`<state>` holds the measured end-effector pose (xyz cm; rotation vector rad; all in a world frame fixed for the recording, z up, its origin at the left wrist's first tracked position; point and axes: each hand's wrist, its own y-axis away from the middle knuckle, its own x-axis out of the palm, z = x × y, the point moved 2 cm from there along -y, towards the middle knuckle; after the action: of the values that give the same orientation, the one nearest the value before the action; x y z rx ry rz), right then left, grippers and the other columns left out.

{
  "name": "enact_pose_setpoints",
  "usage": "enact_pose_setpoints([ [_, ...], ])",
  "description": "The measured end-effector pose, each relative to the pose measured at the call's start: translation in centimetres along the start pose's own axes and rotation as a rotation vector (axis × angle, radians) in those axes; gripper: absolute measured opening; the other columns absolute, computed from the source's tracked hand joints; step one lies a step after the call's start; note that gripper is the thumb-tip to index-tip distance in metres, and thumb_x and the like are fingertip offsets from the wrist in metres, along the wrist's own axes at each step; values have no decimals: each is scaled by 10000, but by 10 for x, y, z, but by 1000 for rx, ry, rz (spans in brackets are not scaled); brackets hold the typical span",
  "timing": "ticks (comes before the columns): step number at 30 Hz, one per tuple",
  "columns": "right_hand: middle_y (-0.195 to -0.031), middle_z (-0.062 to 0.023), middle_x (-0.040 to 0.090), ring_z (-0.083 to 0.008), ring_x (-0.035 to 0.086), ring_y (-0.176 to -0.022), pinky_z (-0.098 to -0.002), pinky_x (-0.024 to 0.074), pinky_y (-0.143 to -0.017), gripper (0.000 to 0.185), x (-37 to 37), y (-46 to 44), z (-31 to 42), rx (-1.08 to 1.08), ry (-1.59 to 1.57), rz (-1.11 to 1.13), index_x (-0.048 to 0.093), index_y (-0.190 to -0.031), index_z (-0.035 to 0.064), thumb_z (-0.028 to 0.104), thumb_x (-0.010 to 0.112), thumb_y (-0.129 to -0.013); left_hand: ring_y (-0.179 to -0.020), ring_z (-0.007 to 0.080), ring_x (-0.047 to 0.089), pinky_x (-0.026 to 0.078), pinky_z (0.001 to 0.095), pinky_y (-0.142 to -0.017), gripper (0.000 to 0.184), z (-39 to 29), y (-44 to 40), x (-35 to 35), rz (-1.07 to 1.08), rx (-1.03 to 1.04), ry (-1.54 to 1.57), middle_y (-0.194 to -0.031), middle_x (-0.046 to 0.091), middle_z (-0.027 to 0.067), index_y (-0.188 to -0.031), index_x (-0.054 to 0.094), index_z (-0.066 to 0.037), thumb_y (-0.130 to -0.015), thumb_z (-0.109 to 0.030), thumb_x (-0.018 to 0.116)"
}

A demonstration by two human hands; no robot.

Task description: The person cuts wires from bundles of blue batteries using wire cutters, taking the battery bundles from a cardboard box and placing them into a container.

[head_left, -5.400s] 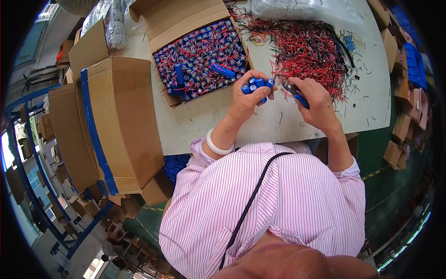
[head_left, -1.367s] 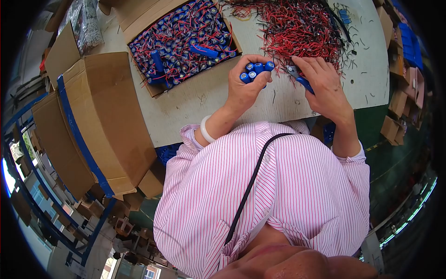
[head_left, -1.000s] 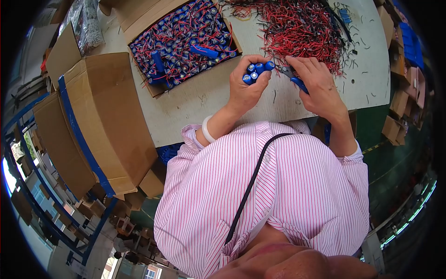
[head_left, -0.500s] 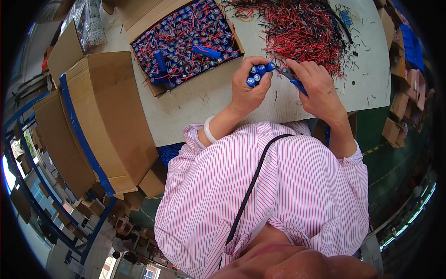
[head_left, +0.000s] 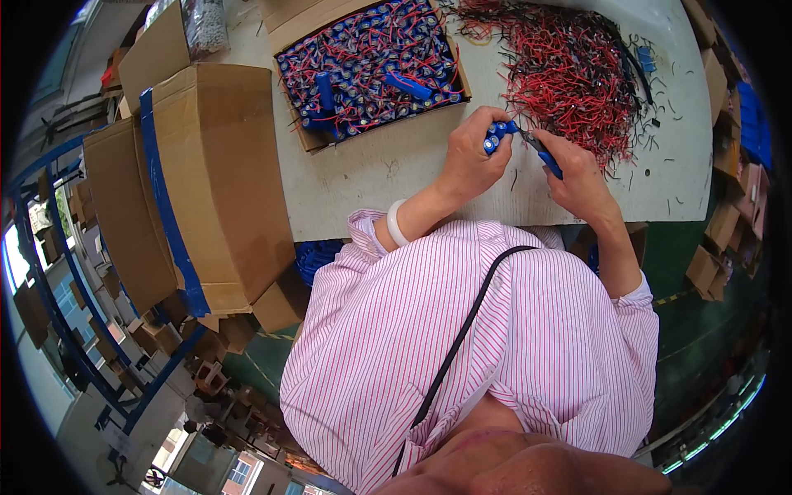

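Several blue cylindrical batteries (head_left: 492,143) are bunched in my left hand (head_left: 472,158), which is closed round them with their ends facing right. My right hand (head_left: 580,180) grips a pair of cutting pliers (head_left: 548,159) with blue handles. The dark jaws of the pliers reach the end of one battery, but whether they close on anything there is too small to tell. Just beyond both hands lies a heap of red and black wire pieces (head_left: 569,91). To the left of it, a shallow cardboard box (head_left: 318,142) holds many blue batteries with red wires.
Two blue batteries lie on top of the others in the box. A tall open carton (head_left: 223,181) with blue tape stands left of the white table (head_left: 371,186). Clear plastic bags (head_left: 205,29) sit at the far left. Short wire scraps dot the table's right side.
The whole view has shifted, so the table items appear farther right. Both hands stay together; the left still holds the batteries and the right still holds the pliers at them.
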<state>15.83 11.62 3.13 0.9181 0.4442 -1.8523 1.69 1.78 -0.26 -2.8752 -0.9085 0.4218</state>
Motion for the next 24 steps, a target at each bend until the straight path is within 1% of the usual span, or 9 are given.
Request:
enact_pose_setpoints([
  [5, -953, -212, 585, -381, 581, -832, -406, 460, -739, 477, 5, -1, -1, -19, -97, 32, 496, -1147, 9, -50, 510, -674, -654, 167, 561, 446, 268, -605, 186, 0, 8, -5, -33, 34, -71, -773, 577, 89, -908, 539, -27, -733, -29, 601],
  [8, -964, -213, 583, -382, 580, -844, -395, 460, -742, 476, 2, -2, 7, -58, -148, 88, 504, -1138, 13, -52, 522, -667, -643, 91, 547, 442, 232, -582, 174, -4, 17, -16, 10, -162, 29, -765, 590, 52, -916, 542, -28, -755, -38, 608],
  [9, -984, -212, 581, -379, 577, -871, -385, 457, -758, 476, -1, -2, 12, -33, -188, 158, 504, -1134, 10, -50, 545, -663, -643, 91, 547, 442, 232, -582, 174, -6, 21, -24, -16, -163, 19, -765, 590, 52, -916, 542, -28, -755, -38, 608],
  [11, -992, -210, 580, -376, 576, -882, -383, 455, -767, 475, -2, -3, 17, -73, -172, 133, 504, -1133, 7, -48, 554, -664, -658, 72, 551, 442, 210, -569, 199, -9, 33, -41, 52, -259, 201, -790, 600, 38, -954, 554, -33, -764, -43, 611],
  [14, -1011, -204, 576, -367, 572, -903, -387, 448, -789, 482, 0, -7, 15, -108, -120, 82, 497, -1141, 5, -44, 575, -667, -696, 107, 590, 447, 208, -525, 305, -22, 57, -77, 98, -640, 590, -835, 607, 63, -1055, 545, -33, -761, -63, 623],
  [15, -1018, -202, 575, -366, 571, -908, -386, 448, -792, 486, 0, -8, 16, -117, -109, 91, 496, -1143, 9, -45, 576, -666, -704, 136, 599, 439, 207, -507, 344, -18, 71, -89, 75, -646, 728, -865, 592, 81, -1082, 527, -12, -760, -79, 627],
  [20, -1031, -198, 568, -350, 570, -931, -367, 440, -821, 523, 9, -5, 16, -122, -111, 191, 485, -1171, 18, -60, 567, -660, -718, 196, 590, 457, 242, -503, 386, -9, 140, -129, -217, -640, 1076, -901, 554, 123, -1109, 484, 27, -754, -62, 607],
  [21, -1028, -195, 569, -346, 572, -927, -362, 440, -821, 522, 11, -5, 16, -126, -103, 193, 485, -1171, 17, -62, 566, -661, -717, 205, 607, 497, 259, -517, 384, -10, 151, -135, -311, -638, 1125, -864, 568, 115, -1101, 498, 21, -745, -58, 619],
  [24, -1022, -191, 568, -335, 576, -917, -354, 442, -818, 517, 13, -7, 23, -175, -70, 199, 488, -1166, 15, -70, 559, -661, -730, 225, 608, 513, 285, -536, 341, 6, 191, -148, -586, -674, 1084, -867, 580, 114, -1065, 506, -12, -741, -50, 603],
])
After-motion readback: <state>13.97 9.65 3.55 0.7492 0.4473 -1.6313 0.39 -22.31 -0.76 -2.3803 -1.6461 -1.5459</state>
